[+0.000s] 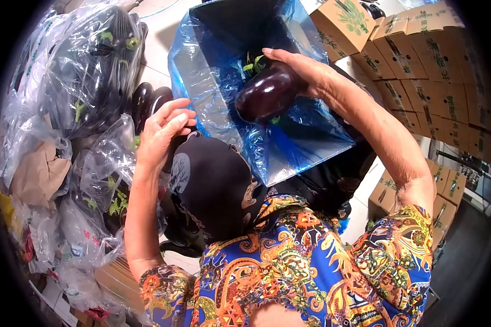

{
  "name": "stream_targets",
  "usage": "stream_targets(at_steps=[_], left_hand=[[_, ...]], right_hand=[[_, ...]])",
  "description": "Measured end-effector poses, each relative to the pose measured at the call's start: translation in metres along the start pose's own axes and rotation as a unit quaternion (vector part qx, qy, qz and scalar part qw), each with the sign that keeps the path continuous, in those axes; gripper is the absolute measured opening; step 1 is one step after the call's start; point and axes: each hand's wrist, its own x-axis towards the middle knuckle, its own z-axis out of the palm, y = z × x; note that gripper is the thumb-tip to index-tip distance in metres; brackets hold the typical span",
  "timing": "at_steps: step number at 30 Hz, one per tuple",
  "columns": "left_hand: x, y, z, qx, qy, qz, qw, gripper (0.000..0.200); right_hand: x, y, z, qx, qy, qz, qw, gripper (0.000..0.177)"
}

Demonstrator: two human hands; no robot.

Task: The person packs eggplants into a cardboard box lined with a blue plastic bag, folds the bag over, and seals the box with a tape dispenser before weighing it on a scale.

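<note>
My right hand (297, 68) is wrapped round the far end of a large, glossy dark purple eggplant (264, 95). It holds the eggplant over a box lined with a blue plastic bag (196, 60). A green stem shows at the eggplant's upper edge. Near the bag's left edge, my left hand (166, 125) is open and holds nothing that I can see, its fingers loosely bent. Just beyond it, dark eggplants (142, 101) lie on the floor.
A clear plastic bag full of eggplants (101, 71) stands at the left, with crumpled plastic (87, 223) and brown paper (41, 171) nearer me. Printed cardboard boxes (420, 71) are stacked at the right. More boxes (447, 191) sit lower right.
</note>
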Motion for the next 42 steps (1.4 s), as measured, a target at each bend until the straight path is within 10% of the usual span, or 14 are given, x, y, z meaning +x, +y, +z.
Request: stream_targets(at_steps=[9,19,23,28,34,42], left_hand=[[-0.013,-0.054,-0.011,0.003,-0.014,-0.02,1.0,0.042],[-0.049,-0.117,-0.035,0.047,0.047,0.004,0.998,0.04],[-0.063,-0.124,-0.034,-0.024,0.091,-0.029,0.995,0.038],[-0.079,-0.139,-0.042,-0.017,0.122,-0.049,0.991,0.033],[-0.144,-0.073,-0.046,0.318,0.327,0.156,0.876,0.021],[-0.199,-0.211,-0.211,0.382,0.446,-0.233,0.775,0.031]], right_hand=[[0.068,0.047,-0.021,-0.259,-0.052,-0.015,0.964,0.068],[0.072,0.056,-0.003,-0.618,-0.04,-0.138,0.773,0.067],[0.07,0.046,-0.02,-0.503,-0.068,-0.087,0.857,0.067],[0.055,0.054,-0.003,-0.728,0.028,-0.173,0.662,0.057],[0.049,0.056,-0.005,-0.776,0.049,-0.145,0.612,0.087],[0.06,0.059,-0.029,-0.774,0.034,-0.164,0.611,0.087]])
